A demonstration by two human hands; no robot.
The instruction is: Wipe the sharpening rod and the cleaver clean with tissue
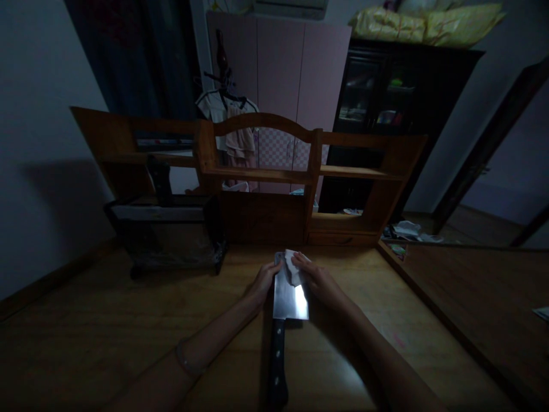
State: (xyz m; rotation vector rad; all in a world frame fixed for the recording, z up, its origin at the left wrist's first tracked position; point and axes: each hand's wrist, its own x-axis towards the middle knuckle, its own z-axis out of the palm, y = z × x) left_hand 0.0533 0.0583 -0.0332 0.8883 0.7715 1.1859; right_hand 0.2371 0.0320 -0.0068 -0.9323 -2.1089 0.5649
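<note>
A cleaver (289, 300) with a broad shiny blade and a black riveted handle lies lengthwise before me, its handle toward me. My left hand (265, 281) is closed on the left edge of the blade near its far end, thumb on top. With my right hand (315, 274) I press a folded white cloth or tissue (293, 270) on the far right part of the blade; its fingers are closed over it. Part of the blade is hidden under the white piece. Whether the blade touches the table or is slightly raised, I cannot tell.
The cleaver is over a wooden tabletop (206, 337). At its back left stands a dark knife block (167, 234) with a black handle sticking up. A wooden shelf unit (261, 174) runs along the back, and a raised wooden edge (429, 303) borders the right side.
</note>
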